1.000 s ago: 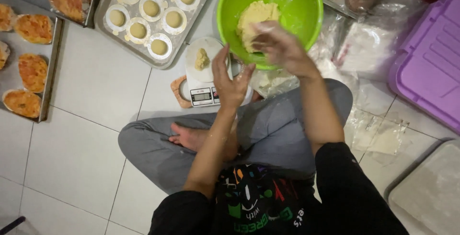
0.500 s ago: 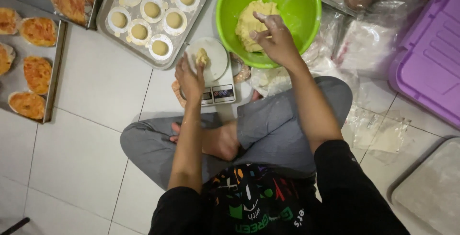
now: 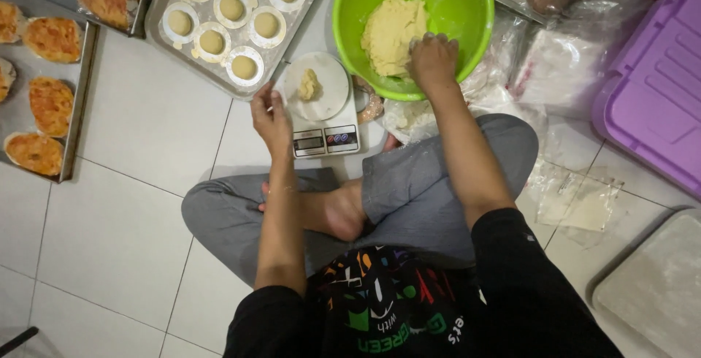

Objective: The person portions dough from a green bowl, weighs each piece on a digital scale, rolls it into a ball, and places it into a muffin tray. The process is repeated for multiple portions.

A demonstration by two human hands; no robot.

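Note:
I sit cross-legged on a white tiled floor. My right hand [image 3: 434, 60] reaches into a green bowl [image 3: 467, 7] and presses its fingers into a pale yellow mass of dough [image 3: 391, 29]. My left hand [image 3: 270, 118] hovers beside a small white kitchen scale [image 3: 321, 120], fingers loosely curled with nothing visible in them. A small lump of dough [image 3: 309, 84] lies on the scale's round white plate [image 3: 328, 91].
A metal tray [image 3: 175, 47] with several dough balls on paper rounds lies at the upper left. Trays of orange-topped flat breads [image 3: 51, 40] sit at the far left. A purple lid [image 3: 657, 88], plastic bags [image 3: 562, 66] and a grey tray [image 3: 657, 285] lie on the right.
My left hand put a dough lump on the scale plate and drew back to the left of the scale. My right hand stayed in the bowl, digging into the dough.

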